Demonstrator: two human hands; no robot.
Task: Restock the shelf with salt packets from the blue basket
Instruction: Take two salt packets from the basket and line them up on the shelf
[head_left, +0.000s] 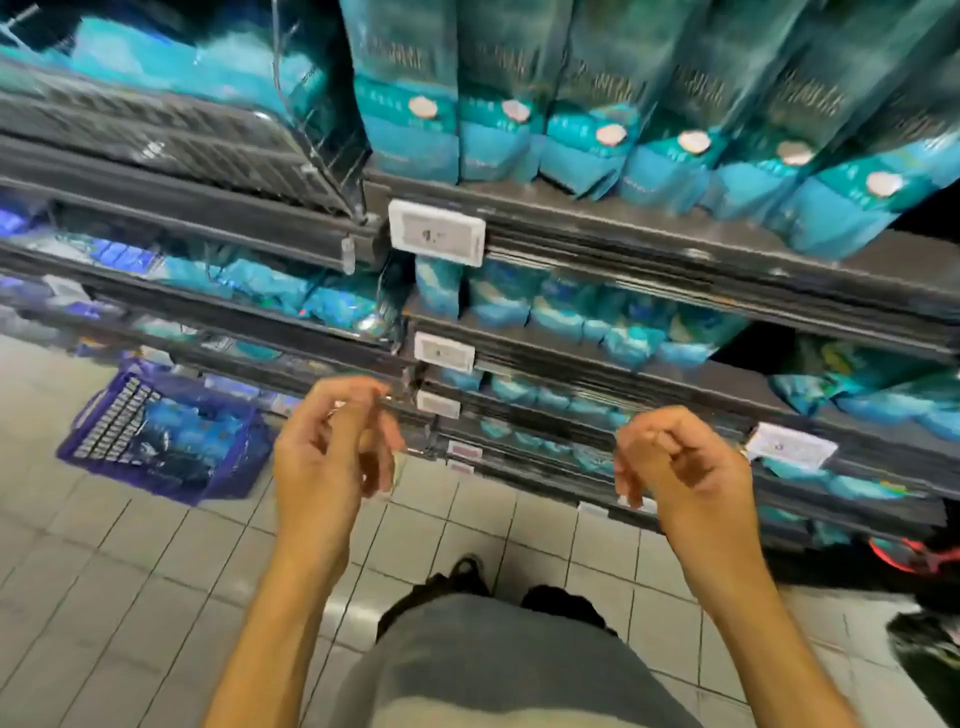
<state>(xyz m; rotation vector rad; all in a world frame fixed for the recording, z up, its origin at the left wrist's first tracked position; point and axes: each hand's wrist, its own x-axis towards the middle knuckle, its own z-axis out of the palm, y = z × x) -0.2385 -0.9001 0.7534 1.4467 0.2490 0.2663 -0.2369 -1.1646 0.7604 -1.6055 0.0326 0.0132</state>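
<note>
Hands first: left hand (332, 441) and right hand (675, 457) both hang in front of the shelf (675, 244) with fingers loosely curled and nothing between them. Neither touches a packet, a shelf edge or the other hand. The frame is blurred, so finer finger detail cannot be read.

Stock: blue basket (161, 436) sits on the tiled floor (104, 571) to the person's left, tight against the base of the shelving, presumably parked there so a short reach serves both source and destination. Salt packets (171, 431) lie loose inside it; their count cannot be judged.

Shelving: upright teal packets (649, 130) stand in a close front-facing row on the upper right tier, labels outward, above a price tag (436, 239). The wire-floored bay (171, 130) on the upper left shows bare grid toward its front, with stock further back.

Judgement: the hands are between loads. The next pick calls for a reach down and left into the basket. That upper left bay looks the likeliest gap to fill.
</note>
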